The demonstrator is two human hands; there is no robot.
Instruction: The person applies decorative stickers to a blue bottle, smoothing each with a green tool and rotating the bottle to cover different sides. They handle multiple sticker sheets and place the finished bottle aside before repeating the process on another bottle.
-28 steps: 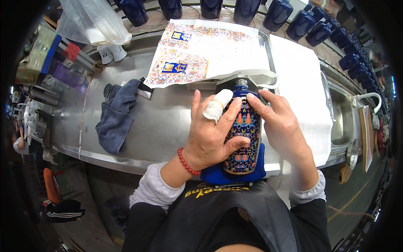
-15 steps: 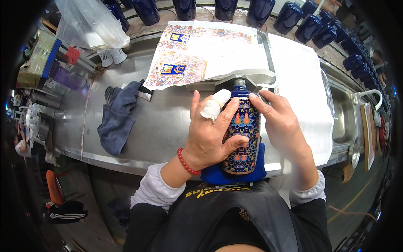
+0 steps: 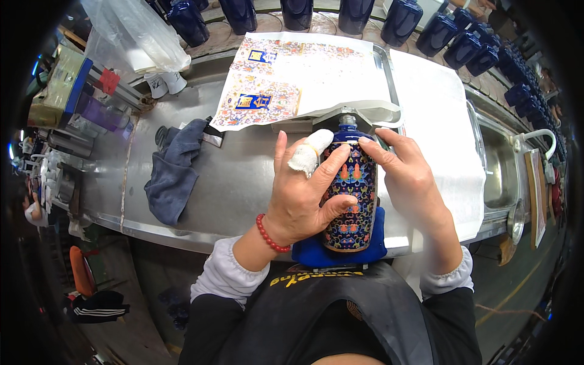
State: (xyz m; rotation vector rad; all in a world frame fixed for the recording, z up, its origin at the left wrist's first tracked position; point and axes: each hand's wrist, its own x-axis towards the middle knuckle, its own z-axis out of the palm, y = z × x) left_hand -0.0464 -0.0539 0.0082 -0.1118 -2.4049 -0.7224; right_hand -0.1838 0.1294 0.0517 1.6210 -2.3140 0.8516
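Note:
A dark blue bottle (image 3: 353, 222) with a colourful floral pattern lies in front of me, its clear neck pointing away. Its lower end rests on a blue cloth pad (image 3: 379, 234) at the counter's near edge. My left hand (image 3: 295, 198) lies over the bottle's left side with fingers spread, forefinger near the shoulder and thumb on the front. One of its fingers is wrapped in white bandage. On the other side, my right hand (image 3: 413, 179) has its thumb on the bottle's shoulder and a finger beside it. Its remaining fingers are mostly hidden.
Beyond the bottle lies a printed floral transfer sheet (image 3: 264, 76), with white paper (image 3: 435, 109) to its right. A blue-grey cloth (image 3: 173, 176) rests on the metal counter (image 3: 234, 164). Blue bottles (image 3: 356, 15) line the far belt. A sink (image 3: 499, 170) is at right, a plastic bag (image 3: 134, 36) far left.
Along the far edge, the row of blue bottles has shifted to the right. Both hands and the patterned bottle are almost where they were; the whole view has moved slightly.

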